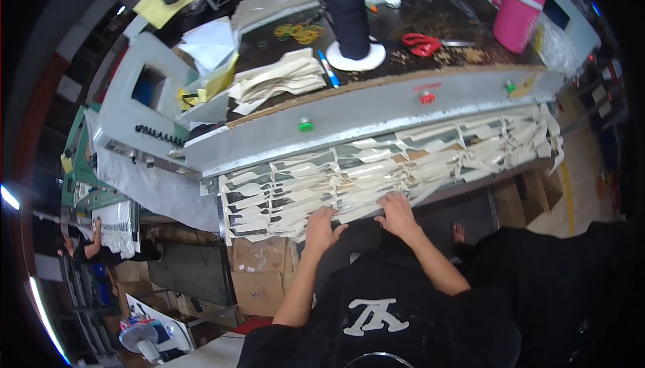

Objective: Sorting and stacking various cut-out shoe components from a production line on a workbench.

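Observation:
A long cream sheet of fabric-like material (363,166), cut through with rows of openings and narrow strips, lies across the machine bed in front of me. My left hand (322,230) rests its fingertips on the near edge of this sheet, thumb stretched away toward the right. A short gap to the right, my right hand (398,216) touches the same edge, with its thumb pointing left and apart from the fingers. Both hands look loose, with nothing visibly pinched between thumb and fingers. Loose strips hang over the sheet's right end.
Beyond the grey panel with its green button (306,125) and red button (427,98), a dark shelf carries cream cut pieces (279,79), a marker (328,69), a black thread cone (348,24), red-handled scissors (423,45) and a pink jug (519,15). Cardboard boxes (259,293) stand below left. Other people are nearby.

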The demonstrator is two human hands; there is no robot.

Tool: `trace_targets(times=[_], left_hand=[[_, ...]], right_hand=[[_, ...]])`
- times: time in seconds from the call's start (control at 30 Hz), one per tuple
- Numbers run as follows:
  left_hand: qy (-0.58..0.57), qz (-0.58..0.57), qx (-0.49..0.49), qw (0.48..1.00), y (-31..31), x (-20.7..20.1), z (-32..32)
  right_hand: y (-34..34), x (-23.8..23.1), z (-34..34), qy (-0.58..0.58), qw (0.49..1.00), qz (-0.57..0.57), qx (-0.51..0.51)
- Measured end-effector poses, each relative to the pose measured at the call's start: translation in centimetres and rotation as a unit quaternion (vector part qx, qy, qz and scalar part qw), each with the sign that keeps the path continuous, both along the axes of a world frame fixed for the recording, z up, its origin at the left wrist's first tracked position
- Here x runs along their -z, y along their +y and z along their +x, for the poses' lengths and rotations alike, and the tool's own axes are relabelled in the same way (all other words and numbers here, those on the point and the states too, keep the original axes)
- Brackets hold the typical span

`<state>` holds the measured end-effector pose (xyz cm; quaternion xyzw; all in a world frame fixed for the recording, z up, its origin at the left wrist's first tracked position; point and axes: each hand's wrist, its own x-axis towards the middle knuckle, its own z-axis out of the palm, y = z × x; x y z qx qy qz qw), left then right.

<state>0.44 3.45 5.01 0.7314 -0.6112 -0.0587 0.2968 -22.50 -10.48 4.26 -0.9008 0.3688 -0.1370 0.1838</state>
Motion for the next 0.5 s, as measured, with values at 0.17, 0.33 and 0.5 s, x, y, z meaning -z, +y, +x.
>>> trace_targets(times=[0.17, 0.33, 0.5], left_hand=[[0.02, -0.008, -0.045, 0.999, -0.2, 1.9, 0.2], [0.034, -0.007, -0.046, 0.998, -1.3, 2.3, 1.0], [0.027, 0.001, -0.036, 0.999, -1.3, 3.8, 1.2]], right_hand=[[0.0, 1.2, 0.6, -0.014, 1.0, -0.019, 0.002], [-1.7, 1.1, 1.1, -0.004, 1.0, -0.025, -0.016], [-2.8, 1.6, 0.8, -0.009, 0.999, -0.008, -0.042]])
